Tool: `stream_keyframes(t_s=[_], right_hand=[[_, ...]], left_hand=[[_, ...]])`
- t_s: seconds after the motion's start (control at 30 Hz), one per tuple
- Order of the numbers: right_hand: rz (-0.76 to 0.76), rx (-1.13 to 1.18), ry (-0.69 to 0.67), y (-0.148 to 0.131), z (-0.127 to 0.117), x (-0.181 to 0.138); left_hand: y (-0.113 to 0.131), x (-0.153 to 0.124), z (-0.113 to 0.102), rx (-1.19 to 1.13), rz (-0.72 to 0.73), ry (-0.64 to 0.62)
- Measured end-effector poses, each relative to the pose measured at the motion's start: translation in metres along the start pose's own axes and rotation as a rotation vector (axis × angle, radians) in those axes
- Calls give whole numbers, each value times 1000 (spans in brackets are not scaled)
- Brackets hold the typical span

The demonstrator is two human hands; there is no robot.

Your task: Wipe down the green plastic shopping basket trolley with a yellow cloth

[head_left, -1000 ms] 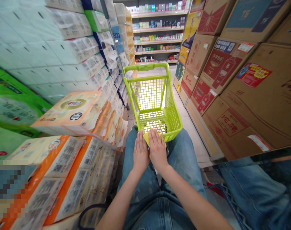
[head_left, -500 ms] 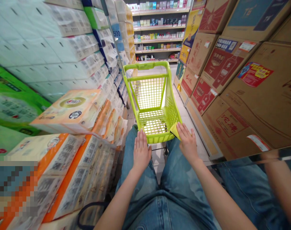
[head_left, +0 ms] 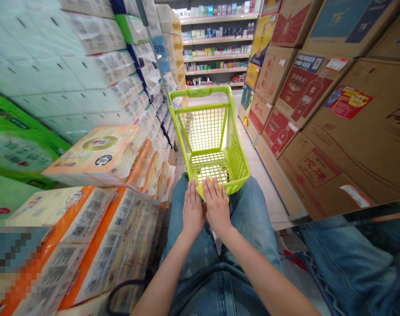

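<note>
A lime-green shopping cart (head_left: 241,153) with a mesh basket stands before my knees. My left hand (head_left: 192,210) grips its near rim at the left corner, fingers laid over the edge and close together. Right beside it, my right hand (head_left: 217,206) presses a yellow cloth (head_left: 200,190) onto the same rim. Most of the cloth is hidden under the fingers; one corner sticks out to the left. The palms and the thumb tips are out of sight.
Stacked tissue packs (head_left: 98,149) crowd the left side. Cardboard cartons (head_left: 334,131) are piled along the right. Shelves (head_left: 216,57) with small goods close off the far end of the tiled aisle. A mirror-like surface (head_left: 351,259) at lower right shows jeans.
My right hand has slid left along the near rim with the yellow cloth, from the right corner to beside my left hand. My left hand has stayed at its corner.
</note>
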State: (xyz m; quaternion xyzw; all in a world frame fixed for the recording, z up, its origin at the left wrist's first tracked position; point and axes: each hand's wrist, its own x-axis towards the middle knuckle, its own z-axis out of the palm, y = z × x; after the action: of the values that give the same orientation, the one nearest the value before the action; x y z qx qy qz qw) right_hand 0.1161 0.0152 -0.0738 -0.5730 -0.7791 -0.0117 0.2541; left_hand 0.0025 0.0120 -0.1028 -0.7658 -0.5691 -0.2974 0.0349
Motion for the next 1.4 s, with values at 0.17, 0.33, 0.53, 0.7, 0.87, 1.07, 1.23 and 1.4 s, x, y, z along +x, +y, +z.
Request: stream_keyframes(t_s=[0.17,0.33,0.53,0.7,0.87,1.07,1.23,1.4], right_hand=[[-108,14,-11,17,-4,-2],[-138,-1,13,65,-15,-12],[33,-57,121,118,-29,-20],[74,-43,145,91,-22,-16],[-52,30,89,25,0,-8],[-131,55,85,10,8,-4],[-189,7,82,51,-4,-11],[-63,-47,143,105,-19,-18]], left_hand=[[0,0,0,-6,6,14],[3,1,1,10,-8,-10],[5,2,0,17,-11,-17],[4,3,-1,14,-9,-6],[1,0,0,0,-4,-2],[-4,-2,-1,3,8,-10],[0,1,-2,30,1,-36],[4,2,-1,50,-15,-38]])
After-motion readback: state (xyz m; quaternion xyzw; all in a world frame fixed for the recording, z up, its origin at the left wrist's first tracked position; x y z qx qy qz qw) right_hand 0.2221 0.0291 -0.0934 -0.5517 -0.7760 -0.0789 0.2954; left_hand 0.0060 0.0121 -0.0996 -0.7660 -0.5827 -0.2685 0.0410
